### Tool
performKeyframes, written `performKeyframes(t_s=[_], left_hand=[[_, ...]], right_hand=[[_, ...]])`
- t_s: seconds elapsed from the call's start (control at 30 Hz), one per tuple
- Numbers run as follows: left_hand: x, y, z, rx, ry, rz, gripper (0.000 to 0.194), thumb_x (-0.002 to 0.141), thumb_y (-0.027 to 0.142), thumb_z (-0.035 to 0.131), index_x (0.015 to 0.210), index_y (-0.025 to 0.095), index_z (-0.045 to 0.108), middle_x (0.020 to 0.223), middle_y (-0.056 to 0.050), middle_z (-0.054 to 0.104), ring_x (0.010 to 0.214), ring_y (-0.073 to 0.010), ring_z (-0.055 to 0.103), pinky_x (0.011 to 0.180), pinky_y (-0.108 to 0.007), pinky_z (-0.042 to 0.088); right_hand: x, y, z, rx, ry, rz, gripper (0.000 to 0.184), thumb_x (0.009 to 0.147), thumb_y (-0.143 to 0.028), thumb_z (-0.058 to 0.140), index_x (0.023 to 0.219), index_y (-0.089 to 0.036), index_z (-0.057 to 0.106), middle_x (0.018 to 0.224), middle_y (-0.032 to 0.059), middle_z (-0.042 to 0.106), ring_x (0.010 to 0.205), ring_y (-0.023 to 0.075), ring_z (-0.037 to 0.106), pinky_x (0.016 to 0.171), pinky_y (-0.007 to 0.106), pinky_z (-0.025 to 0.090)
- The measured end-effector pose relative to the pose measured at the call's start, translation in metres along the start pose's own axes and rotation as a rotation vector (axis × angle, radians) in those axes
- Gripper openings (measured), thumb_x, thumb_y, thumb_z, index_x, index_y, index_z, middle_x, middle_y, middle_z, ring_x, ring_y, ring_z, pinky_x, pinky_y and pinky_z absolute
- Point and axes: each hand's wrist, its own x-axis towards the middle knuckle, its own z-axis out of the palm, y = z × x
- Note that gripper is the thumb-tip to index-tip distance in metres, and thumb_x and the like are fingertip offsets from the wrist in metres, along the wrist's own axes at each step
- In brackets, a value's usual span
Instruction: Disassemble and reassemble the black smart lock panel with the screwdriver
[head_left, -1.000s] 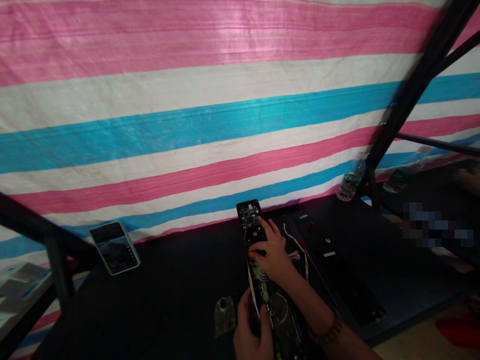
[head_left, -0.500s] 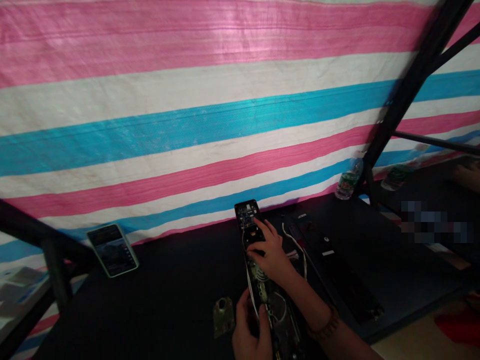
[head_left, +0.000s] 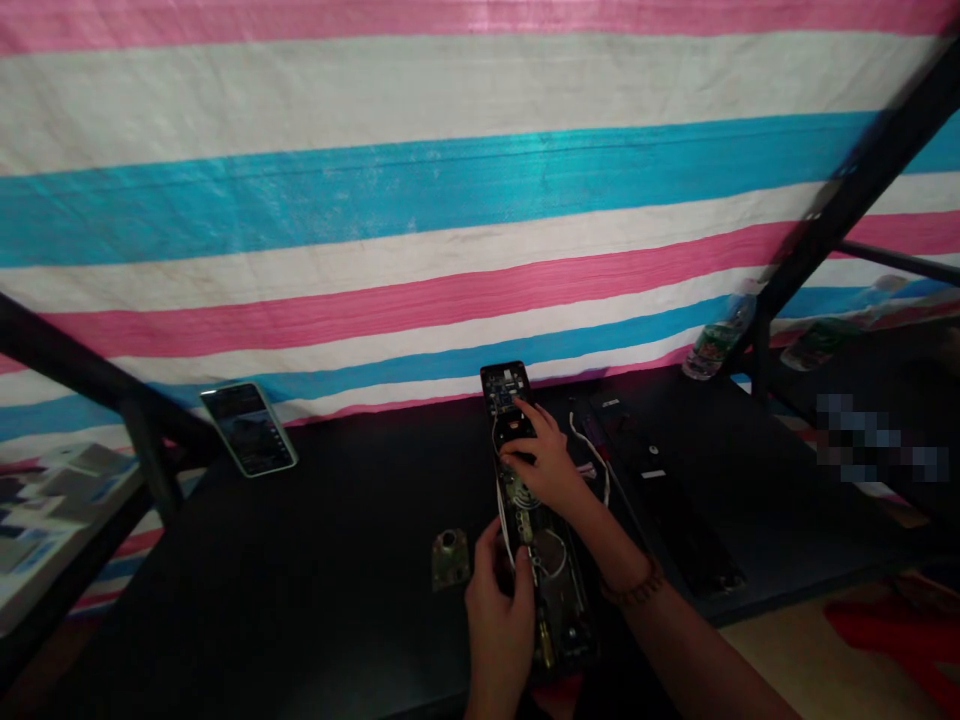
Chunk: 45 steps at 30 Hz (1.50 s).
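While the left hand (head_left: 501, 600) grips the device (head_left: 534, 528) along its seven o'clock edge, the right hand (head_left: 551, 458) is up at twelve, fingers splayed over the board, though in this gloom I can't tell whether they're pinching anything! Device on the table (head_left: 337, 590), plate (head_left: 450, 562) at eight, bottle (head_left: 712, 345) at two.

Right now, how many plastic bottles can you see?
2. One bottle is at the back of the black table, just left of the slanted black post; the other bottle is right of that post. More could be hidden outside the picture.
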Motion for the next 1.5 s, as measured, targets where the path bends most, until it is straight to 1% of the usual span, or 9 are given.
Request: performKeyframes(t_s=[0.07,0.23,0.4,0.63,0.87,1.03,1.27,1.5], left_hand=[[0.000,0.000,0.000,-0.001,-0.001,0.016,0.043,0.091,0.040,0.060,0.127,0.017,0.061,0.112,-0.013,0.078,0.099,-0.0267,0.075,0.084,-0.037,0.059],[0.000,0.000,0.001,0.045,-0.009,0.042,0.041,0.094,0.039,0.059,0.128,0.018,0.060,0.106,-0.010,0.077,0.089,-0.0235,0.074,0.079,-0.035,0.057],[-0.001,0.002,0.002,0.035,-0.025,0.050,0.038,0.095,0.036,0.057,0.129,0.018,0.059,0.110,-0.010,0.076,0.094,-0.0228,0.073,0.082,-0.034,0.055],[-0.002,0.002,0.001,0.030,-0.045,0.033,0.038,0.096,0.034,0.056,0.130,0.019,0.057,0.111,-0.009,0.075,0.090,-0.0204,0.072,0.078,-0.031,0.054],[-0.001,0.003,0.000,0.033,-0.029,0.057,0.038,0.094,0.035,0.059,0.129,0.018,0.059,0.108,-0.008,0.076,0.090,-0.0211,0.073,0.080,-0.032,0.055],[-0.002,0.003,0.001,0.014,-0.023,0.045,0.040,0.094,0.035,0.059,0.130,0.018,0.059,0.108,-0.009,0.076,0.089,-0.0210,0.073,0.079,-0.032,0.055],[-0.002,0.001,0.002,0.008,-0.038,0.057,0.040,0.095,0.032,0.058,0.133,0.019,0.058,0.111,-0.009,0.075,0.095,-0.0206,0.072,0.084,-0.032,0.054],[-0.002,-0.004,0.003,0.007,-0.045,0.064,0.042,0.097,0.034,0.057,0.136,0.019,0.056,0.113,-0.009,0.074,0.098,-0.0207,0.072,0.086,-0.032,0.054]], right_hand=[[0.001,0.003,-0.001,0.012,-0.007,-0.030,0.017,0.079,-0.014,0.074,0.081,-0.028,0.082,0.163,0.0028,0.041,0.150,0.0380,0.031,0.115,0.065,0.030],[0.004,0.009,-0.004,0.033,-0.043,-0.069,0.016,0.079,-0.014,0.073,0.083,-0.027,0.081,0.165,0.0046,0.037,0.150,0.0361,0.033,0.117,0.063,0.030],[0.005,0.012,-0.008,0.052,-0.062,-0.087,0.014,0.079,-0.015,0.073,0.083,-0.026,0.081,0.165,0.0049,0.036,0.151,0.0353,0.034,0.120,0.061,0.028],[0.005,0.013,-0.008,0.056,-0.065,-0.110,0.014,0.080,-0.014,0.073,0.083,-0.025,0.082,0.165,0.0041,0.037,0.151,0.0326,0.035,0.122,0.058,0.027],[0.006,0.005,-0.014,0.005,-0.101,-0.069,0.014,0.081,-0.016,0.073,0.086,-0.025,0.081,0.168,0.0042,0.032,0.152,0.0342,0.033,0.120,0.059,0.030],[0.007,0.004,-0.014,0.009,-0.107,-0.056,0.018,0.077,-0.013,0.073,0.088,-0.026,0.080,0.168,0.0017,0.031,0.150,0.0346,0.035,0.120,0.058,0.029],[0.009,0.003,-0.015,-0.007,-0.125,-0.060,0.014,0.077,-0.013,0.072,0.085,-0.023,0.078,0.166,0.0066,0.035,0.148,0.0351,0.039,0.119,0.060,0.030],[0.008,-0.003,-0.011,-0.059,-0.133,-0.053,0.017,0.077,-0.010,0.069,0.087,-0.023,0.075,0.168,0.0053,0.031,0.149,0.0357,0.036,0.116,0.060,0.033]])
